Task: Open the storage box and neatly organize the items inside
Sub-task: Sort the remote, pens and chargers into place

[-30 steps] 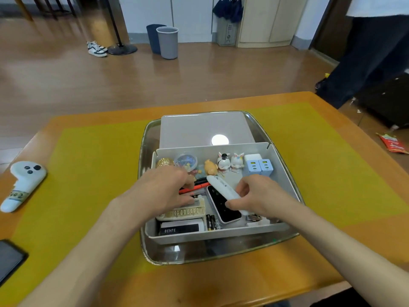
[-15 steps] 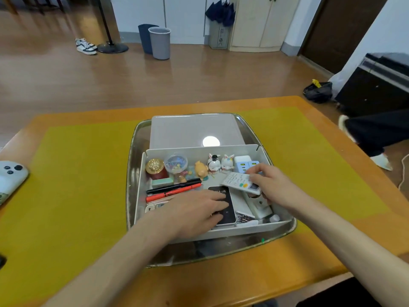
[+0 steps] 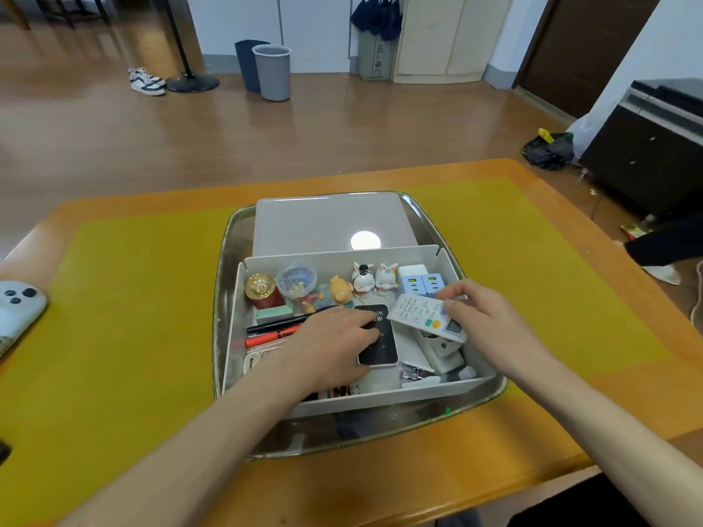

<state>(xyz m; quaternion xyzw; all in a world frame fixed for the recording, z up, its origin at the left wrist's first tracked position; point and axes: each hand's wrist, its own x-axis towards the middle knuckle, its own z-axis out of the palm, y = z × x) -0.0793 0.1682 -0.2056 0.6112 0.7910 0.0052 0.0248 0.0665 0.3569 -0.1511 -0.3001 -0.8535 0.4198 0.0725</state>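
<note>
While lid lies off behind storage box (image 3: 454, 387), right hand (image 3: 481, 321) pinches white remote (image 3: 426, 315) above box's right side, likely for re-laying; left hand (image 3: 334, 346), fingers spread, steadies black device (image 3: 380, 346) mid-box.

Orange wooden table (image 3: 494, 173), yellow mat (image 3: 133, 298) on it, metal tray (image 3: 224, 260) on mat, white controller (image 3: 19, 310) at left edge

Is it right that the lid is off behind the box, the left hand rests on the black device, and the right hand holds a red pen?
Not quite. The head view shows the right hand holding the white remote, not a red pen. The rest stands.
</note>
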